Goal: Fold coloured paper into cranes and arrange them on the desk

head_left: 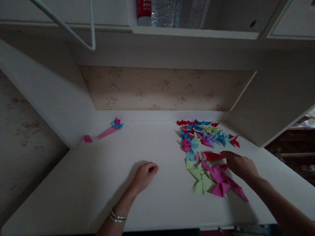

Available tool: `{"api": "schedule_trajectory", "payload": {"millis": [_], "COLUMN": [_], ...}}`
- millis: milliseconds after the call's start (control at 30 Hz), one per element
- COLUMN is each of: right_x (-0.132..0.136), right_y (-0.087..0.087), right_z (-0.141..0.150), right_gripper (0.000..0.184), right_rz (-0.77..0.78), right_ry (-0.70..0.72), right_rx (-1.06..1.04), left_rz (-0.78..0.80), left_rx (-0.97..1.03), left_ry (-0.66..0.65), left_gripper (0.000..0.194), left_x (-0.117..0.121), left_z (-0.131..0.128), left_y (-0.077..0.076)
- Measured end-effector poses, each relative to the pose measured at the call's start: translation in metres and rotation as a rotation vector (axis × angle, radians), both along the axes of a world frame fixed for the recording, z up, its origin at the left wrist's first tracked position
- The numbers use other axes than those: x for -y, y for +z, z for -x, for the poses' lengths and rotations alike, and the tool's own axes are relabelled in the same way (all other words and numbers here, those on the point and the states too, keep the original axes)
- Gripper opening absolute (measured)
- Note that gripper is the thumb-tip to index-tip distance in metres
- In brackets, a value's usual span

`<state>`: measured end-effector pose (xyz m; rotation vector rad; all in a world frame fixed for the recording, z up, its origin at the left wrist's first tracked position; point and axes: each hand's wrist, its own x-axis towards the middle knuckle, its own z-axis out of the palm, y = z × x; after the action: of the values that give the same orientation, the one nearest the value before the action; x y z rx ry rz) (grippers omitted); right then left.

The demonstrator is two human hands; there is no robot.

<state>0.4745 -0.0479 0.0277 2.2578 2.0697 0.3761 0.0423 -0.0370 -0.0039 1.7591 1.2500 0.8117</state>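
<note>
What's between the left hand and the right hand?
From the left hand: white table, then folded green paper, pink paper and red paper, up to the right hand, in the head view.

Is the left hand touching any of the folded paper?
No, the left hand is loosely curled at the bare desk, with a clear gap to the folded paper.

On the far side, the red label (144, 3) of the leftmost bottle (144, 21) is showing white characters, 农夫; smaller Latin letters are running beneath, too blurred to read surely.
</note>
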Motion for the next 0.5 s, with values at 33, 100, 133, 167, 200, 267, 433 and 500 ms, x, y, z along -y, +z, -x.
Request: {"api": "schedule_trajectory", "payload": {"millis": [33,100,133,167,200,267,433,500], "right_x": [0.001,0.002,0.002,0.003,0.004,0.006,0.011,0.009], "right_y": [0.003,0.007,0.009,0.011,0.012,0.014,0.007,-0.001], "right_z": [0.006,0.023,0.033,0.046,0.059,0.091,0.187,0.226], "right_gripper": [0.043,0.041,0.039,0.037,0.035,0.032,0.031,0.032], "right_rz": [-0.033,-0.107,-0.146,-0.186,-0.22,-0.267,-0.152,-0.056], "right_ry": [0.02,0.068,0.094,0.122,0.156,0.228,0.221,0.232], "right_rx": [0.001,-0.024,-0.061,-0.118,-0.197,-0.396,-1.043,-1.396], "left_rz": [0.001,0.007,0.011,0.016,0.019,0.025,0.026,0.025], "left_rx": [0.001,0.002,0.002,0.003,0.006,0.011,0.013,0.013], "left_ry": [0.001,0.001,0.001,0.0,0.001,0.005,0.0,-0.001], "left_gripper": [0.032,0.032,0.032,0.032,0.032,0.031,0.032,0.032], "left_x": [0.0,0.0,0.0,0.0,0.0,0.0,0.0,0.0], "left_z": [0.0,0.0,0.0,0.0,0.0,0.0,-0.001,-0.001], "left_y": [0.0,0.0,0.0,0.0,0.0,0.0,0.001,0.002]}}
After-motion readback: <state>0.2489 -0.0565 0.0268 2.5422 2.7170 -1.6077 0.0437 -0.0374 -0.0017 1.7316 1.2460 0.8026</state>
